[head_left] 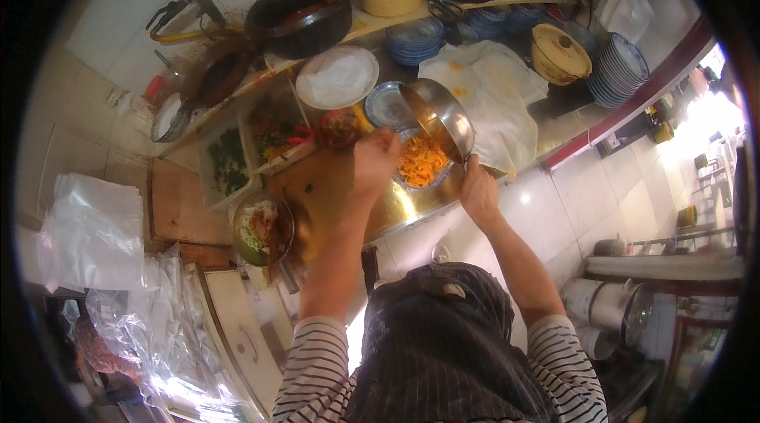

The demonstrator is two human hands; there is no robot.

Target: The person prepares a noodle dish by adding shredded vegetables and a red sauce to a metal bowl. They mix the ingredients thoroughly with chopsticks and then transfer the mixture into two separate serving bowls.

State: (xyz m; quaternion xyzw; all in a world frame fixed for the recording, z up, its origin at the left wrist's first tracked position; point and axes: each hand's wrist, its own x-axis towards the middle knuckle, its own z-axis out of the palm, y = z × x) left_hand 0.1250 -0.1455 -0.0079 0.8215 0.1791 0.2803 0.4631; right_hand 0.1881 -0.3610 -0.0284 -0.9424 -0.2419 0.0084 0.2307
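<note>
My right hand (479,189) grips the rim of a shiny metal bowl (449,116), which is tipped on its side. Below its mouth, orange sliced food (420,162) lies heaped on a plate (438,181). To the left of this heap is my left hand (376,159), its fingers curled closed. Whether anything is inside those fingers is hidden. A blue-and-white plate (386,104) sits just beyond my left hand, beside a small bowl of red chopped food (339,128).
Bins of greens (226,160) and peppers (275,126) stand left, near a bowl of mixed food (264,235). Behind are a white plate (337,77), white cloth (488,79), a lidded yellow pot (560,54) and stacked plates (619,71). A black pot (301,15) occupies the back shelf.
</note>
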